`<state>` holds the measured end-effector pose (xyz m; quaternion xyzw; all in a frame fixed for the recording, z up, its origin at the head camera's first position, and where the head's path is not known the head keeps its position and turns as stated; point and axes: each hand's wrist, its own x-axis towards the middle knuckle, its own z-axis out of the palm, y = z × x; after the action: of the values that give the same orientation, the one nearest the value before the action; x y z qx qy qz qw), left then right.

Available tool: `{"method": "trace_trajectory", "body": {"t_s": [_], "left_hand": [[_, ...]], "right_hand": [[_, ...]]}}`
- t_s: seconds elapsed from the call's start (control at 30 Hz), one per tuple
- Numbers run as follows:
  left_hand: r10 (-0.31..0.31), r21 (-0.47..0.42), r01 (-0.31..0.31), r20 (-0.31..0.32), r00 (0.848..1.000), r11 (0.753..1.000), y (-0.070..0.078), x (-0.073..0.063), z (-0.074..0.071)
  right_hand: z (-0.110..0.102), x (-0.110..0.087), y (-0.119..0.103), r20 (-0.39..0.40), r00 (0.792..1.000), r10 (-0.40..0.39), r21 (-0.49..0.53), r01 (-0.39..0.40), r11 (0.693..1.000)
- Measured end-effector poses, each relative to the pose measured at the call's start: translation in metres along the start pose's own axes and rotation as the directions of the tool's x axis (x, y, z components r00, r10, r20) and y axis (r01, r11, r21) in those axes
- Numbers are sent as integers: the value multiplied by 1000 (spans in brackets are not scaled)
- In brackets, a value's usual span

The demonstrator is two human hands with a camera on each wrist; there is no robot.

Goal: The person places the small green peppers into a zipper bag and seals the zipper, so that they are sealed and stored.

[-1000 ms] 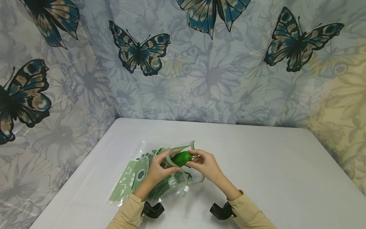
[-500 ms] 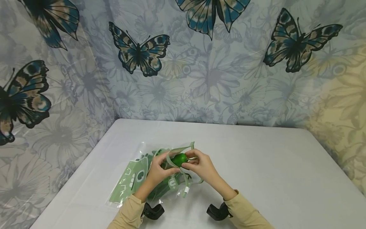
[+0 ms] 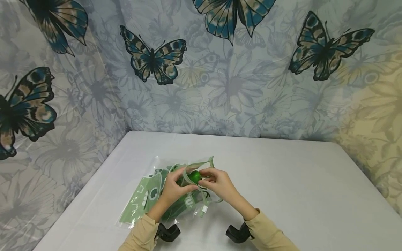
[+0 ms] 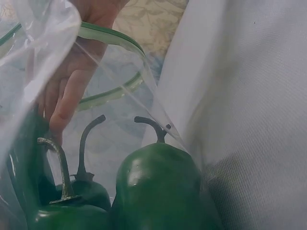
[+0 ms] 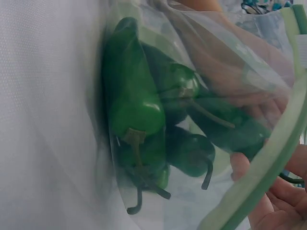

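A clear plastic zip bag [image 3: 138, 206] with green print lies on the table, its mouth facing right and held apart. My left hand [image 3: 173, 189] grips the bag beside its opening, thumb below and fingers above. At the mouth, my right hand [image 3: 220, 183] pinches a green pepper [image 3: 194, 176] near the stem end, its body inside the bag. In the left wrist view the right hand's fingers [image 4: 67, 103] reach past the green zip rim. Several other green peppers [image 5: 136, 91] with dark stems lie inside, seen through the plastic in the right wrist view.
The white table [image 3: 282, 181] extends to the right of and behind the bag. A white zip slider [image 3: 204, 208] hangs at the bag's near rim. Black wrist mounts [image 3: 237, 233] sit below both sleeves. Butterfly-printed cloth [image 3: 232, 87] stands around the table.
The right hand has moved left toward the bag's mouth, and the green pepper has slid deeper inside, so less of it shows. The left hand has stayed in place.
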<state>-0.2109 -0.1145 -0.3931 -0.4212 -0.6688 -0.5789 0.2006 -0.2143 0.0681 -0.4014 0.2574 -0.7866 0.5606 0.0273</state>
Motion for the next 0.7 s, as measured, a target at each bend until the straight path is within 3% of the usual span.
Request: {"method": "trace_trajectory", "body": {"t_s": [0.4,0.57,0.7], "left_hand": [[32,48,-31,-4,999,998,2,2,0],[48,45,-48,3,999,998,1,2,-1],[52,43,-52,-2,999,998,2,3,-1]], "right_hand": [[11,5,-3,50,998,-33,-44,35,998],[9,4,-29,91,995,-29,-44,33,998],[13,8,-17,104,994,-33,-32,37,999]]}}
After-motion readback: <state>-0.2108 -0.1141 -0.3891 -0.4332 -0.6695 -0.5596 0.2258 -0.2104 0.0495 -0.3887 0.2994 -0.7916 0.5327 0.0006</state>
